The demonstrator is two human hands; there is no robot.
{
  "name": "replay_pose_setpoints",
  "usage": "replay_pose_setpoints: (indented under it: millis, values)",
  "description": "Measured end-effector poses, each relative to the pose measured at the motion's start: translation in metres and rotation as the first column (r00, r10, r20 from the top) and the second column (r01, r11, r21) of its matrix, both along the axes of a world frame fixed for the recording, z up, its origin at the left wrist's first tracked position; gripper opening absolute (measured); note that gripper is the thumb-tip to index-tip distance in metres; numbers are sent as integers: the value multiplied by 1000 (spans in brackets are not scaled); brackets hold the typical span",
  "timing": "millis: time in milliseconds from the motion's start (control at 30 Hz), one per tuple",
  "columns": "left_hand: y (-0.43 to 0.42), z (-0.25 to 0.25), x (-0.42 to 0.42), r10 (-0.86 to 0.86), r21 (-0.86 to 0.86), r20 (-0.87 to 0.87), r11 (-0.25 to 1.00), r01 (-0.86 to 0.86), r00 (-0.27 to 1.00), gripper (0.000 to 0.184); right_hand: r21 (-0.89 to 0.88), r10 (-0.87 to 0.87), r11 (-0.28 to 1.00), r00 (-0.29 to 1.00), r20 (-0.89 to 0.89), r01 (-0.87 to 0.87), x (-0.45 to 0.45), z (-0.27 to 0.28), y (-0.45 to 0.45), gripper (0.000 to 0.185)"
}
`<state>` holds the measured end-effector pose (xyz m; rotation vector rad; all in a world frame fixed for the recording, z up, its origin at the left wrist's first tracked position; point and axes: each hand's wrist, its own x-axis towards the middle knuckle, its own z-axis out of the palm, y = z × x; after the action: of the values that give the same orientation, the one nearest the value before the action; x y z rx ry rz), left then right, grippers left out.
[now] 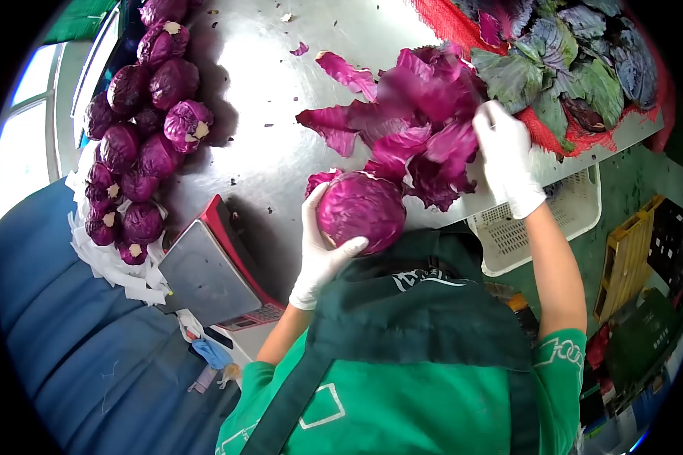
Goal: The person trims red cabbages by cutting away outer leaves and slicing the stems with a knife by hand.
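A round red cabbage (pixel 362 211) rests in my left hand (pixel 316 246), white-gloved, with the thumb and fingers wrapped around its near left side. To the right, my right hand (pixel 505 155), also gloved, has its fingers curled against the edge of a purple cabbage leaf (pixel 463 91). The fingertips are partly hidden there, and part of the leaf is blurred. Loose purple leaves (pixel 440 163) lie in a heap between the two hands, just beyond the cabbage.
Several trimmed red cabbages (pixel 159 155) are piled at the left of the metal table (pixel 269 83). A red-framed scale (pixel 209 269) stands below them. Untrimmed leafy cabbages (pixel 569 68) lie on red netting (pixel 542 133) at right. A white crate (pixel 508 239) sits below the table edge.
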<state>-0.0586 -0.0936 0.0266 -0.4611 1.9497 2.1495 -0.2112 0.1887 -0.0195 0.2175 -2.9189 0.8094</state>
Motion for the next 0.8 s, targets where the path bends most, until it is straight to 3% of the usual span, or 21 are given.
replay_pose_setpoints:
  millis: [67, 133, 167, 200, 300, 367, 400, 467, 500, 567, 633, 700, 767, 800]
  values:
    - [-9, -7, -2, 83, 70, 32, 994, -85, 996, 99, 95, 25, 995, 981, -193, -7, -5, 7, 6, 29]
    - [-13, -8, -5, 83, 89, 31, 992, -85, 996, 99, 43, 49, 998, 991, -127, -44, 6, 34, -20, 40]
    - [-13, -9, -6, 52, 69, 8, 996, -53, 999, 100, -207, 83, 976, 995, 59, -69, 15, 58, -42, 41]
    - [-13, -11, -8, 45, 72, 8, 996, -46, 999, 100, -386, 220, 921, 883, 415, -48, 19, 64, -54, 44]
    - [-13, -18, -10, -174, -140, -78, 977, 162, 982, 103, -378, 376, 897, 843, 385, -227, 37, 30, -81, 49]
    - [-11, -19, -11, -185, -103, -88, 979, 176, 979, 106, -650, 511, 760, 606, 610, 14, 27, 33, -75, 48]
    - [-14, -21, -12, -186, -104, -93, 979, 176, 978, 106, -650, 510, 760, 609, 607, 11, 27, 29, -74, 48]
    - [-25, -29, -8, -276, -213, -36, 941, 263, 960, 107, -531, 500, 820, 721, 480, -215, 33, 16, -73, 36]
    - [-27, -31, -6, -298, -238, -18, 929, 285, 954, 107, -530, 499, 821, 720, 482, -214, 36, 14, -75, 36]
    - [-31, -33, -4, -368, -327, -23, 881, 341, 929, 107, -73, 427, 900, 832, 355, -430, 42, 12, -78, 20]
    - [-29, -29, -7, -411, -394, -45, 845, 362, 911, 107, -73, 390, 920, 880, 272, -385, 39, -8, -71, 13]
    - [-24, -23, -9, -167, -136, -60, 978, 158, 984, 104, -14, 276, 960, 944, 182, -278, 29, -30, -51, 14]
    - [-27, -27, -9, 55, 77, 0, 996, -55, 998, 100, 315, 255, 909, 962, 98, -273, 11, -43, -11, 17]
    - [-27, -25, -11, 135, 221, 43, 965, -141, 990, 96, 261, 104, 956, 986, 132, -136, 5, -16, -6, 20]
